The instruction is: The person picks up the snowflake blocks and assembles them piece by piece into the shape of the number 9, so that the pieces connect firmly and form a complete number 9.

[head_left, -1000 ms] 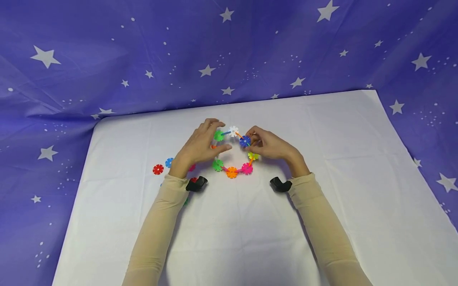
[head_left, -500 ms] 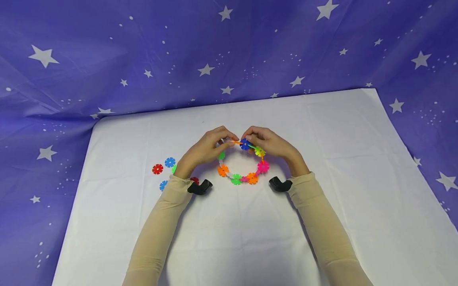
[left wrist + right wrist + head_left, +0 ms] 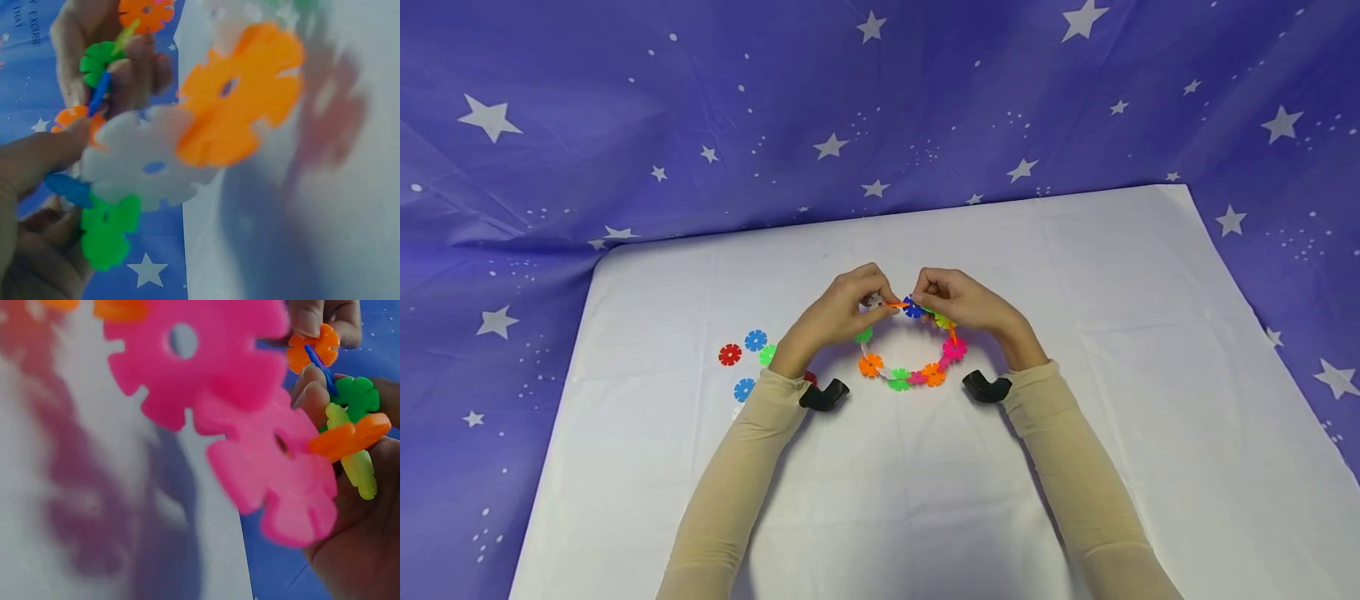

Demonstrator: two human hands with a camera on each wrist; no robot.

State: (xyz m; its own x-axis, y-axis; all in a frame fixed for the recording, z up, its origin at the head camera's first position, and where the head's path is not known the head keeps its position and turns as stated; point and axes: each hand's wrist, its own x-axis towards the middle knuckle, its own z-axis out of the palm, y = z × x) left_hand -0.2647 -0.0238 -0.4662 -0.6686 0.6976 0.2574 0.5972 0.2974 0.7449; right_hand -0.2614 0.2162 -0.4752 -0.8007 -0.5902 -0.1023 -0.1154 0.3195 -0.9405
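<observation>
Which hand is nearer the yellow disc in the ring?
Right: the right hand is beside the yellow disc; the left hand is leftward, beyond the dark blue disc.

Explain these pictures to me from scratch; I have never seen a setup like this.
No machine here: a person works bare-handed. The wide picture comes from a camera worn on the head, looking forward and down; the two close-ups come from one camera on each wrist. The black pieces at the wrists are probably part of that gear. Loose notched discs, red, blue and green among them, lie on a white cloth beside the left sleeve. Other discs are linked into a colourful loop. The left grip, meaning the person's left hand, pinches this loop at an orange disc; the right grip pinches it close to a blue disc.
</observation>
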